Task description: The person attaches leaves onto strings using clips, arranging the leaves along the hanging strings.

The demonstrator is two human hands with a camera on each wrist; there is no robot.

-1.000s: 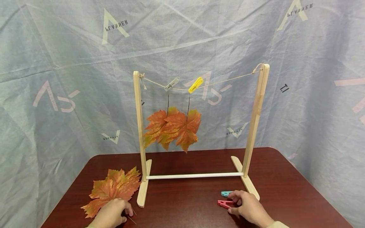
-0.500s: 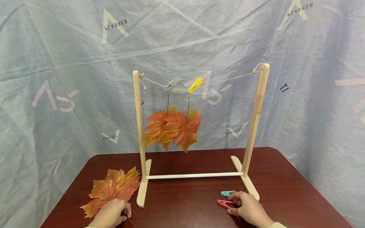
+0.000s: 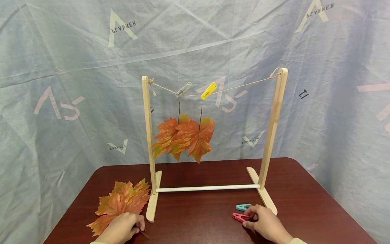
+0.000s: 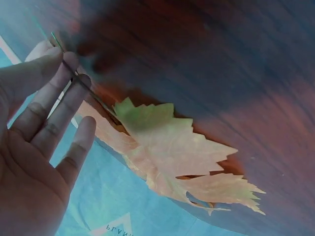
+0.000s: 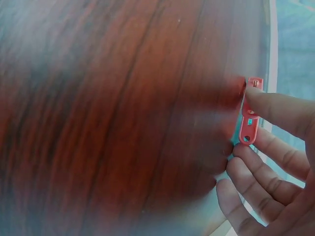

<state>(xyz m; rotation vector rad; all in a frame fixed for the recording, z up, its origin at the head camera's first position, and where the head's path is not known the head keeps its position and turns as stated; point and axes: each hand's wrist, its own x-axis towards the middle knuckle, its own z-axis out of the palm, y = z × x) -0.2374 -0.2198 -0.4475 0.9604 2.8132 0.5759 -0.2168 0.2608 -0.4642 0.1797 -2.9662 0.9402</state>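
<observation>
At the table's front left, my left hand pinches the thin stem of an orange-green artificial maple leaf between thumb and fingertips. The leaf lies by the stand's left foot; another leaf shows partly beneath it in the left wrist view. On the right, thumb and forefinger of my right hand pinch a red clothespin low at the table. A blue clothespin lies just behind it. Two more orange leaves hang by their stems from a grey clothespin and a yellow clothespin.
A wooden stand with two posts and a white crossbar occupies the middle of the dark red table. A sagging string joins the post tops. Grey printed cloth surrounds the table.
The left hand has shifted slightly right with the stem, and the leaf moved a little; two stem ends showed at its fingertips before, now one. The right hand stays almost still at the red clothespin.
</observation>
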